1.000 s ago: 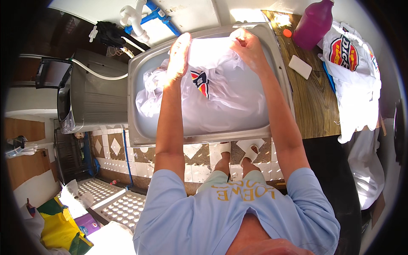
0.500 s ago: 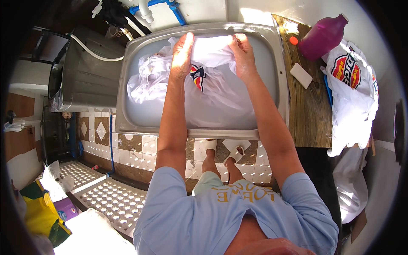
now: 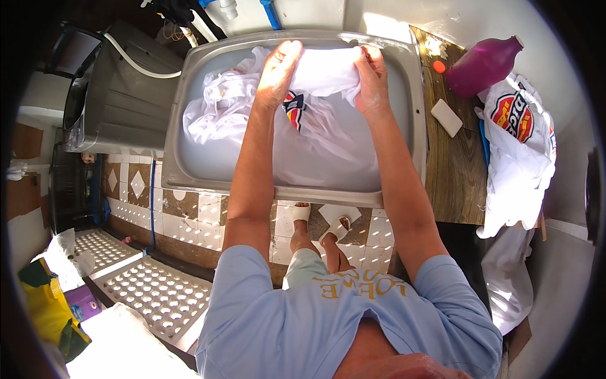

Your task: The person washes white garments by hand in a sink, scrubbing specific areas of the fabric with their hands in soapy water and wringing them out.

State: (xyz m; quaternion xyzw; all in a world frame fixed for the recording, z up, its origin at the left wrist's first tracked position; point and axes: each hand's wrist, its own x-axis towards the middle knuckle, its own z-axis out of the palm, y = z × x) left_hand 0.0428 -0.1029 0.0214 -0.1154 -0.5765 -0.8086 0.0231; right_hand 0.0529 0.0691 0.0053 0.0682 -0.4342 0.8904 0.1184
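Cloudy water fills a metal sink (image 3: 417,136), and a white shirt (image 3: 326,71) lies partly soaked in it. My left hand (image 3: 278,72) grips one part of the shirt near the sink's far rim. To its right, my right hand (image 3: 372,79) pinches another part, with the fabric stretched between the two. A red, yellow and black print (image 3: 293,108) shows on the wet cloth below my left hand. More bunched white fabric (image 3: 224,104) spreads through the water to the left.
On the wooden counter (image 3: 451,183) at right are a white soap bar (image 3: 446,118), an orange cap (image 3: 439,66), a purple bottle (image 3: 485,66) and another printed white garment (image 3: 517,170) hanging over the edge. A grey machine (image 3: 129,95) with a hose stands left.
The whole view has shifted a little. Both hands have moved slightly right, still gripping the shirt, and the stretch of cloth between them looks a bit wider.
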